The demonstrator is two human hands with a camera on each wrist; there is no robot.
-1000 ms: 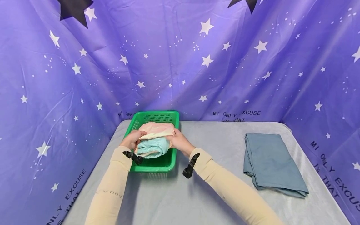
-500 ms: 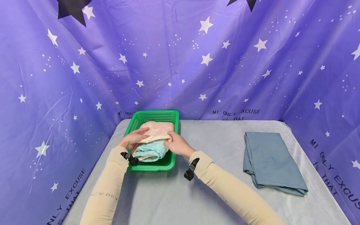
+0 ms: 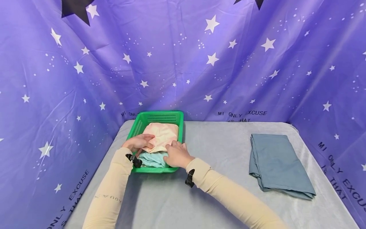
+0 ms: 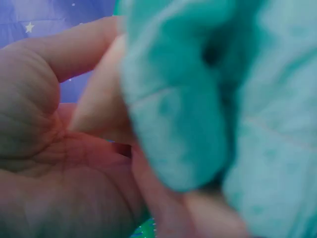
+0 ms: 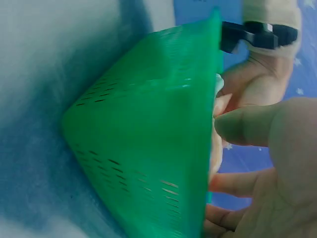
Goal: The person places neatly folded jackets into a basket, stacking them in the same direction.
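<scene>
A folded pink cloth (image 3: 163,131) lies inside the green plastic basket (image 3: 181,122), with a teal cloth (image 3: 153,159) bunched in front of it. At the basket's left side, my left hand (image 3: 139,142) grips the pink cloth's left part. In the left wrist view its fingers run beneath the rumpled teal cloth (image 4: 173,119), which hides their tips. My right hand (image 3: 178,154) reaches over the basket's front right rim. Its fingertips touch the pink cloth's front edge and its thumb is on the teal cloth. The right wrist view shows thumb and fingers apart above the rim.
A folded blue-grey cloth (image 3: 281,165) lies at the right of the table (image 3: 217,178), which has a grey cover. Purple star-printed curtains (image 3: 194,63) hang behind and at both sides. The basket stands at the back left, close to the curtain.
The pink cloth's front edge has come down and forward over the teal cloth, which sits lower in the basket. My right hand has moved toward me, from the pink cloth's corner to its front edge.
</scene>
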